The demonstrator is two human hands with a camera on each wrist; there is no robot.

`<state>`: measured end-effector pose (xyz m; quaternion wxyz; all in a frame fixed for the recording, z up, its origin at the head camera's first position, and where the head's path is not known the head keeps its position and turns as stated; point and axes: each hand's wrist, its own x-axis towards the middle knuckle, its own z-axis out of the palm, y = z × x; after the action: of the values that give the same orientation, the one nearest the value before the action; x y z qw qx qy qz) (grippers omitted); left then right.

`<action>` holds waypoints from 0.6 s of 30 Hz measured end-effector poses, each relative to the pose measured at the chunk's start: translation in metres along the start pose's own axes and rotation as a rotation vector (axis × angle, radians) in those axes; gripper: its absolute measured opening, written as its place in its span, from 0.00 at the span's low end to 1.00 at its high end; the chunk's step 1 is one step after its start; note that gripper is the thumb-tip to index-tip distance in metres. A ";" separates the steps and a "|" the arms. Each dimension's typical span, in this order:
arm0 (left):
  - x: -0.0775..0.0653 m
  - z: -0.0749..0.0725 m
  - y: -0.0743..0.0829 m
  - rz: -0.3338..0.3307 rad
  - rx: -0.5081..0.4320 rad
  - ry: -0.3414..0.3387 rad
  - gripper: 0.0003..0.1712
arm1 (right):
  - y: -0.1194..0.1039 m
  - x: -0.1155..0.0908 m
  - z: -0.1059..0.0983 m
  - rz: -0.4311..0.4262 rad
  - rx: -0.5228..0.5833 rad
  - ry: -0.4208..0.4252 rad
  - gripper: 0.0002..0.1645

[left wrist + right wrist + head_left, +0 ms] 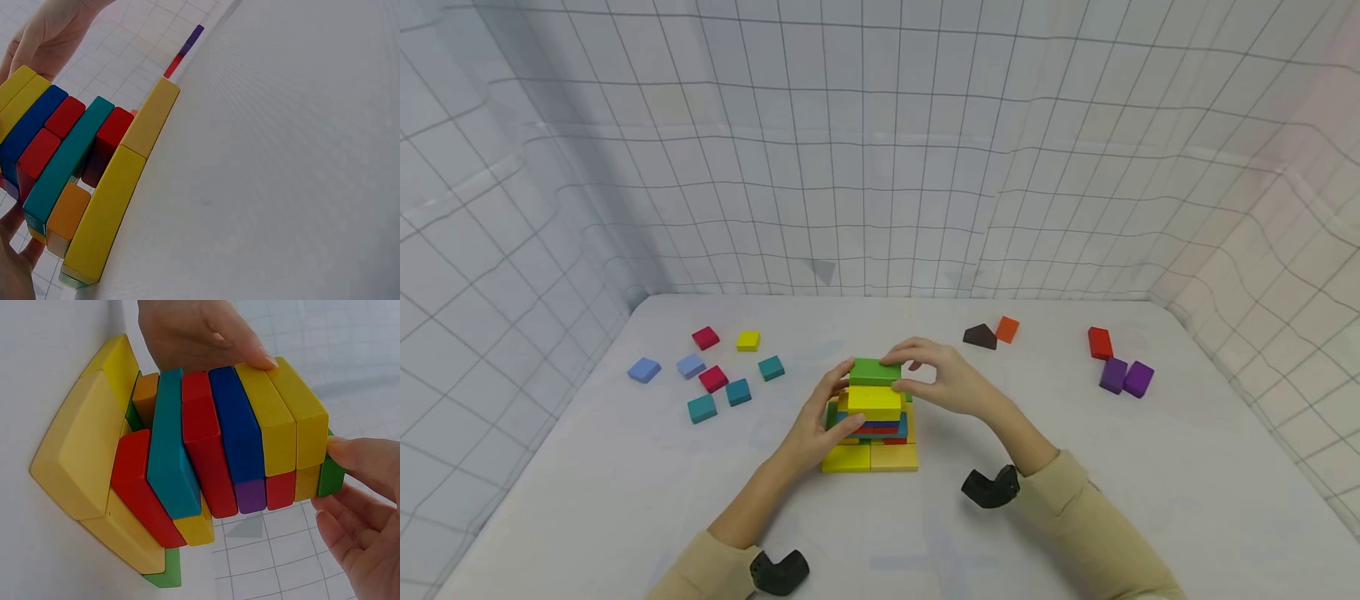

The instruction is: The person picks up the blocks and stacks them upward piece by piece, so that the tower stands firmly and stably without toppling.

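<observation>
A layered stack of coloured wooden blocks stands mid-table on a flat base of yellow blocks (846, 458). On the stack's top lies a green block (868, 372), just behind a raised yellow block (874, 402). My right hand (947, 381) pinches the green block's right end between thumb and fingers. Against the stack's left side rests my left hand (812, 423), its fingers extended and its thumb across the front. Below the yellow layers, a blue block (236, 425), red blocks (209, 456) and a teal block (167, 444) show in the right wrist view.
Loose teal blocks (702, 408), light blue blocks (644, 370), crimson blocks (705, 337) and a yellow block (748, 341) lie left. A dark brown block (981, 336) and an orange block (1007, 329) lie behind right. Farther right are a red block (1100, 342) and purple blocks (1138, 379).
</observation>
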<state>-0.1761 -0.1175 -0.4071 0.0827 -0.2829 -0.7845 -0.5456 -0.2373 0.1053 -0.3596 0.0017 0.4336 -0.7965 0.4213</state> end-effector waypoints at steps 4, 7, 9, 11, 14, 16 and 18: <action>0.000 0.000 -0.001 -0.003 0.008 0.001 0.38 | 0.000 0.000 0.001 0.004 0.013 -0.006 0.18; 0.000 0.000 -0.001 -0.004 0.013 0.003 0.37 | 0.000 0.000 0.001 -0.006 0.022 -0.007 0.19; 0.000 0.000 -0.001 -0.003 0.013 0.004 0.37 | 0.000 0.000 0.001 -0.012 0.026 -0.010 0.19; 0.000 0.000 -0.001 -0.004 0.013 0.005 0.37 | 0.000 0.000 0.001 -0.013 0.023 -0.013 0.19; 0.000 0.000 0.000 -0.010 0.012 0.008 0.37 | -0.001 -0.002 -0.003 0.007 -0.006 -0.002 0.20; -0.001 0.000 0.000 -0.012 0.013 0.013 0.37 | -0.003 -0.006 -0.011 0.040 -0.023 0.040 0.20; -0.001 0.001 -0.001 -0.016 0.012 0.015 0.37 | 0.011 -0.014 -0.022 0.081 -0.049 0.133 0.20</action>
<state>-0.1758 -0.1174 -0.4081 0.0862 -0.2720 -0.7893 -0.5436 -0.2444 0.1328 -0.3581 0.0484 0.3720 -0.8215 0.4295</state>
